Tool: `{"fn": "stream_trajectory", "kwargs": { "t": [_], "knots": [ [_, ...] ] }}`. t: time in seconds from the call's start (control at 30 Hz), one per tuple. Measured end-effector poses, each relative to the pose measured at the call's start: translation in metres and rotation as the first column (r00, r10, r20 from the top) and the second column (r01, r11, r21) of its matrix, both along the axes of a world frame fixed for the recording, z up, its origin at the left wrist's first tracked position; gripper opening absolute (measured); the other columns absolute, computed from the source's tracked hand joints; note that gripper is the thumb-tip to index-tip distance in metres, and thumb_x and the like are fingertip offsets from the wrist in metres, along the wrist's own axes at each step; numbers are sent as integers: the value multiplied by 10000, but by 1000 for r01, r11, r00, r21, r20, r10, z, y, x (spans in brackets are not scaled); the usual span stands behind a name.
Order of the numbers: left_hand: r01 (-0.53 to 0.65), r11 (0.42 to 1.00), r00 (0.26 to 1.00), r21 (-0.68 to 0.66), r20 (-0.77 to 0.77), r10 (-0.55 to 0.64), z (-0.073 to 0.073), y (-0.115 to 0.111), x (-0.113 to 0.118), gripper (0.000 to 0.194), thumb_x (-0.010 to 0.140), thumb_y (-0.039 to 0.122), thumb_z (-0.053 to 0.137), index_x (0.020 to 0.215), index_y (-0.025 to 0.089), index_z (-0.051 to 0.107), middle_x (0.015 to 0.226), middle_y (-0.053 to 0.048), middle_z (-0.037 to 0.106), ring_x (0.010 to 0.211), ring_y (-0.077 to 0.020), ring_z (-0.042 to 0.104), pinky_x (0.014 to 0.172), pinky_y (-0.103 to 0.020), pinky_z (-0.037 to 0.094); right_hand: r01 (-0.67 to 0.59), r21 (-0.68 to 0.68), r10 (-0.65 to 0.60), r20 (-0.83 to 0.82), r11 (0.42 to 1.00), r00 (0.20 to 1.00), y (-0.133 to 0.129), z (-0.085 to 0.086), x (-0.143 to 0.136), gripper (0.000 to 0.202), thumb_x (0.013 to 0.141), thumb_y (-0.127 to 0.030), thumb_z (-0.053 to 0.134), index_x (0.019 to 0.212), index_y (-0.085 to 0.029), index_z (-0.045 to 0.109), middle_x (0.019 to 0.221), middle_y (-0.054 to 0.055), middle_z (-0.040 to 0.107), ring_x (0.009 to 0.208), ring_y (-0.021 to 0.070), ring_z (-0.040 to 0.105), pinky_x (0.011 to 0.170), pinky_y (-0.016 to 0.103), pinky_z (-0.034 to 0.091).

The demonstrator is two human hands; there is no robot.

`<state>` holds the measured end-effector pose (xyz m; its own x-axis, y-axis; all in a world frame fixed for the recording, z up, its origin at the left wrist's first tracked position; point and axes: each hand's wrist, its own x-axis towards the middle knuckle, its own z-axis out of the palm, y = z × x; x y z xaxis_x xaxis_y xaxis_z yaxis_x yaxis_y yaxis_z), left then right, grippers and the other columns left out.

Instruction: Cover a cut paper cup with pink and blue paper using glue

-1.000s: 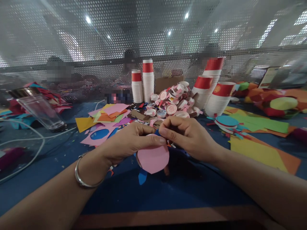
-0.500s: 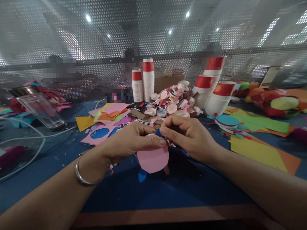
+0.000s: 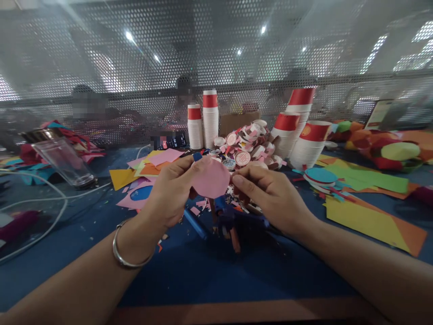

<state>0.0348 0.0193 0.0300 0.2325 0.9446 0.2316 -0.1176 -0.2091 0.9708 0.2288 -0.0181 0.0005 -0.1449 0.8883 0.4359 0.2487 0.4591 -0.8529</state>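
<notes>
A round pink paper piece is pinched between the thumb and fingers of my left hand. A small blue tab sticks up beside my left fingertips. My right hand is at the right edge of the pink piece, its thumb and forefinger pressed together; whatever lies between them is too small to make out. Beneath the hands, a dark blue tool and a blue stick lie on the blue table.
Behind the hands is a heap of paper discs. Cup stacks stand at the back. Coloured paper lies on the right, pink paper on the left. A clear jar leans at the far left, near a white cable.
The pink piece has moved up and to the left with my left hand. My right fingers have come away from the blue tab to the piece's right edge. The tool below now shows.
</notes>
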Motion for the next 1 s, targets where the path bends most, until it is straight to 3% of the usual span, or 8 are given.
{"fn": "stream_trajectory", "kwargs": {
  "t": [0.17, 0.37, 0.57, 0.83, 1.0],
  "knots": [
    [-75, 997, 995, 0, 67, 75, -3, 4, 0, 330, 773, 488, 824, 785, 174, 723, 706, -2, 605, 593, -102, 500, 485, -213, 384, -130, -63, 136, 108, 990, 985, -2, -1, -4, 324, 1011, -436, 565, 820, -184, 634, 732, -12, 580, 656, 119, 505, 605, 277, 400],
    [-17, 999, 997, -27, 74, 19, -9, 2, 5, 326, 755, 480, 842, 804, 174, 741, 708, -7, 641, 626, -115, 549, 505, -211, 423, -130, -73, 137, 109, 989, 984, 0, -5, -3, 352, 1000, -427, 571, 740, -192, 581, 676, -26, 552, 618, 116, 503, 596, 281, 399],
    [-105, 994, 988, -20, 112, 106, -7, 8, 0, 309, 761, 475, 833, 865, 192, 769, 788, -9, 689, 664, -113, 580, 510, -194, 453, -110, -93, 120, 108, 990, 987, 0, -5, -2, 332, 995, -413, 579, 742, -199, 576, 692, -19, 587, 622, 124, 544, 608, 284, 429],
    [-32, 998, 997, -60, 75, 36, -7, 4, 3, 309, 696, 405, 871, 872, 179, 754, 786, -19, 686, 661, -126, 588, 476, -187, 481, -104, -62, 111, 131, 993, 985, 4, -9, -2, 271, 989, -345, 574, 760, -199, 573, 684, -34, 534, 619, 119, 486, 597, 274, 389],
    [59, 997, 997, -45, 56, -57, -10, 4, 4, 289, 785, 413, 829, 894, 176, 705, 738, -5, 663, 585, -112, 578, 455, -201, 492, -87, -82, 97, 131, 993, 987, 4, -8, -2, 233, 993, -346, 566, 833, -184, 616, 726, -18, 567, 633, 120, 479, 605, 281, 392]
  ]
}}
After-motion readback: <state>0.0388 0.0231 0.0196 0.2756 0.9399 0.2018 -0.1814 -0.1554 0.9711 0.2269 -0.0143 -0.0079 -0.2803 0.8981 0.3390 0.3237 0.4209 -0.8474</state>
